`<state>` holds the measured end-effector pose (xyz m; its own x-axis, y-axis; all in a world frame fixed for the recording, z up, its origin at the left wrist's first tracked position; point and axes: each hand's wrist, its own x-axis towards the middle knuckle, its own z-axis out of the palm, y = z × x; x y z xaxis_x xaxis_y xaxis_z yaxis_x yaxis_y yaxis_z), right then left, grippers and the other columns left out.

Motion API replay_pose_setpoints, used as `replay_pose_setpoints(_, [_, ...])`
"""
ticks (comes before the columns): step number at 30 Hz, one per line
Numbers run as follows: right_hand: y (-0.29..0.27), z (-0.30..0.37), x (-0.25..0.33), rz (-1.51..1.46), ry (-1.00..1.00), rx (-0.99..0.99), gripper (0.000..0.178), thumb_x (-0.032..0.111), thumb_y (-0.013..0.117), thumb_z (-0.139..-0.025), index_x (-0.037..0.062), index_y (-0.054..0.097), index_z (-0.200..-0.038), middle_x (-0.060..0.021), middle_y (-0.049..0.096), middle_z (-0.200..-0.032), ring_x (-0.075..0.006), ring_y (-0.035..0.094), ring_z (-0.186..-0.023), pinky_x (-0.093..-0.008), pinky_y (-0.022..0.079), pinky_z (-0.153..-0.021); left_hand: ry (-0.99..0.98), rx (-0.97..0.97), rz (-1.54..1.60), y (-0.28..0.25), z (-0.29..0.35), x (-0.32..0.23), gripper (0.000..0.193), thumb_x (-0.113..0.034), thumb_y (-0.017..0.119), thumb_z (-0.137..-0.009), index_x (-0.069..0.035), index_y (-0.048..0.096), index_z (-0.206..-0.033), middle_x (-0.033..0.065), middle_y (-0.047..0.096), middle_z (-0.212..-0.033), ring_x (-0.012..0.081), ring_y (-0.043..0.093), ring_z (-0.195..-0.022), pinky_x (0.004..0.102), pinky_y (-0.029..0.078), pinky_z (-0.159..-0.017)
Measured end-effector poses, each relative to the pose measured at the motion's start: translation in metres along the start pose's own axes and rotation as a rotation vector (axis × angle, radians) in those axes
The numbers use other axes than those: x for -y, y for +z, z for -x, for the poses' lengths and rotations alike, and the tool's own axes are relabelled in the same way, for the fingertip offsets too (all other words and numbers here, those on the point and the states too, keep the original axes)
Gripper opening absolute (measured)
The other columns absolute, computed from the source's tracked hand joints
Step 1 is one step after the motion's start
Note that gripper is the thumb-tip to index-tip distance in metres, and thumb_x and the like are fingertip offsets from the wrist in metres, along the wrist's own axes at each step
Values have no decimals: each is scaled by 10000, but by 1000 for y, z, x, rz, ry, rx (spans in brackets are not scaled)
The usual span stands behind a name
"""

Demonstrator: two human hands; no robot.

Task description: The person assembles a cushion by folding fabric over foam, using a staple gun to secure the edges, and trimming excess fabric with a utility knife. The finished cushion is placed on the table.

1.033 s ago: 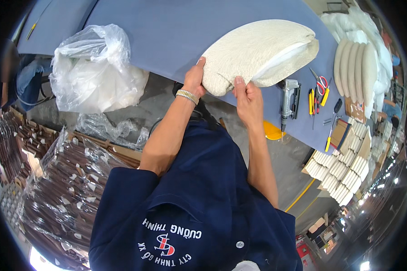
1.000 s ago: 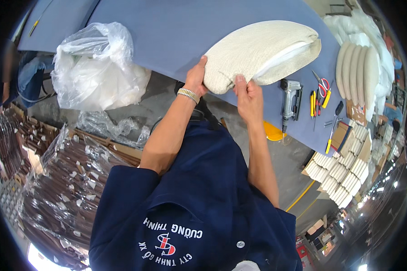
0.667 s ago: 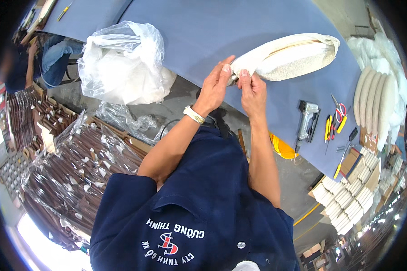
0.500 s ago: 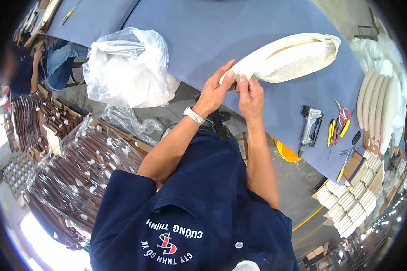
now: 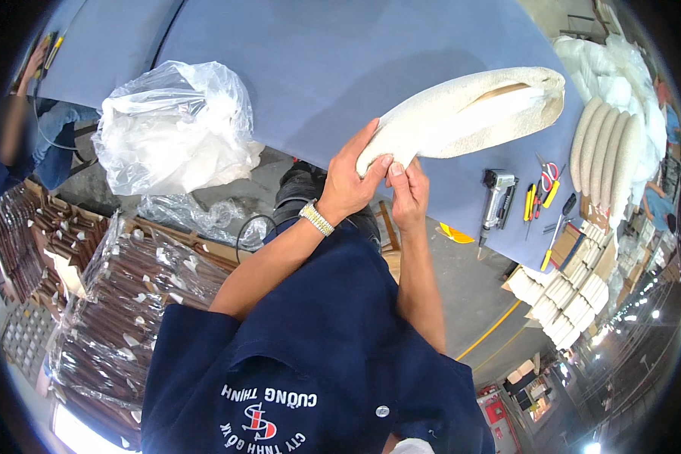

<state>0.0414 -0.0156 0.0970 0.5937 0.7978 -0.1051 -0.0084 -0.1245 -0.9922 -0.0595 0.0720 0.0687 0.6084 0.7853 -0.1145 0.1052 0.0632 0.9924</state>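
Lower left of frame: brown wooden pieces (image 5: 121, 303) stacked under clear wrap with pale tags. Upper left: clear plastic bag (image 5: 175, 129) of white filling, at the edge of the blue-grey tabletop (image 5: 333, 53). Centre: left hand (image 5: 348, 181) and right hand (image 5: 407, 193) with fingers pinched on the near tip of a cream textured cushion (image 5: 469, 113), long and flattened, open seam showing white padding, stretched up-right over the tabletop. Right: grey staple gun (image 5: 498, 193), scissors (image 5: 548, 174), upright row of cream cushions (image 5: 609, 155), stacked pale boxes (image 5: 564, 303) lower right.

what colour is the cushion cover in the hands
Cream, with a nubbly texture; the cushion cover shows best in the head view.
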Motion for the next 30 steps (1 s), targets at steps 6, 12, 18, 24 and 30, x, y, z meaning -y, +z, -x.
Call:
replay_pose_setpoints(6, [-104,18,-8,384,51,-10,127,102,608,-1016,-3,678,-1029,-91,684,-994,-172,626,-882,-297,505,-770,37,-42,-114,4,0,-1,632,-209,704,-967,18,477,-1511,264,617,-1413,338,636,-1288,391,488,-1073])
replay_pose_setpoints(12, [-327,41,-135,1139,219,-519,682,135,810,-822,2,509,-1420,-246,601,-1347,-400,583,-1249,-459,466,-1077,91,34,-228,10,12,-8,679,-242,740,-943,10,471,-1514,257,573,-1463,378,573,-1357,414,463,-1115])
replay_pose_setpoints(18, [-338,22,-138,1250,212,-380,840,68,805,-732,-13,440,-1484,-261,618,-1336,-441,582,-1247,-465,465,-1069,173,42,-378,25,26,-8,714,-238,772,-910,-3,474,-1515,252,529,-1509,400,515,-1406,442,448,-1147])
replay_pose_setpoints(24, [-283,78,-13,241,437,-505,439,147,863,-835,-7,659,-1192,-95,704,-1069,-187,671,-952,-339,544,-855,182,21,-444,32,30,-5,751,-260,805,-886,-9,476,-1514,227,527,-1518,398,500,-1418,441,471,-1130])
replay_pose_setpoints(30, [-126,93,74,482,-33,23,610,221,818,-815,-26,627,-1339,-189,703,-1211,-283,692,-1059,-377,531,-897,216,48,-453,41,35,-1,799,-152,817,-854,-5,433,-1539,220,496,-1549,394,467,-1445,445,445,-1159])
